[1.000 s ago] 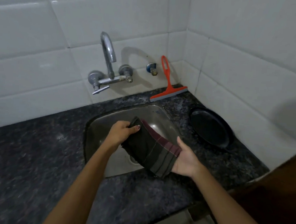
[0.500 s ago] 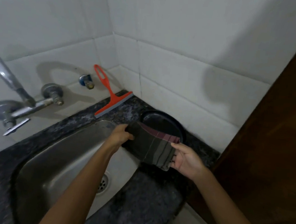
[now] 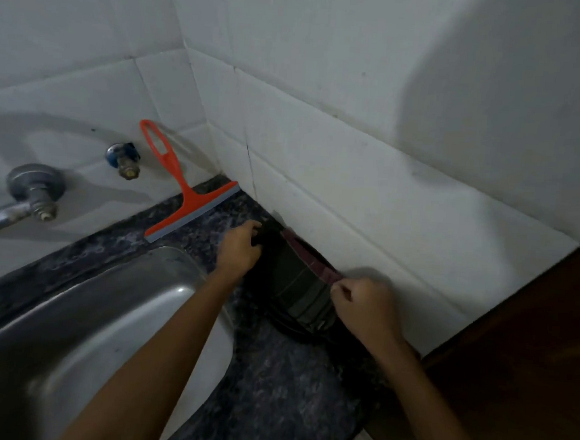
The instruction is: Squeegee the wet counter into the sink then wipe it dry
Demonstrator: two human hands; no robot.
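A dark striped cloth (image 3: 297, 285) with a maroon edge is stretched between both hands, over the black plate by the right wall. My left hand (image 3: 240, 249) grips its far corner. My right hand (image 3: 361, 305) pinches its near corner against the tiled wall. The red squeegee (image 3: 184, 191) leans on the back wall, blade down on the dark speckled counter (image 3: 287, 384). The steel sink (image 3: 96, 326) fills the lower left.
A black round plate (image 3: 294, 333) lies under the cloth, only its near rim showing. A tap fitting (image 3: 33, 195) and a small valve (image 3: 124, 160) stick out of the back wall. A brown wooden panel (image 3: 519, 356) borders the counter on the right.
Both hands carried the cloth from over the sink to the right, over the black plate and close to the right wall. The view turned right with them.
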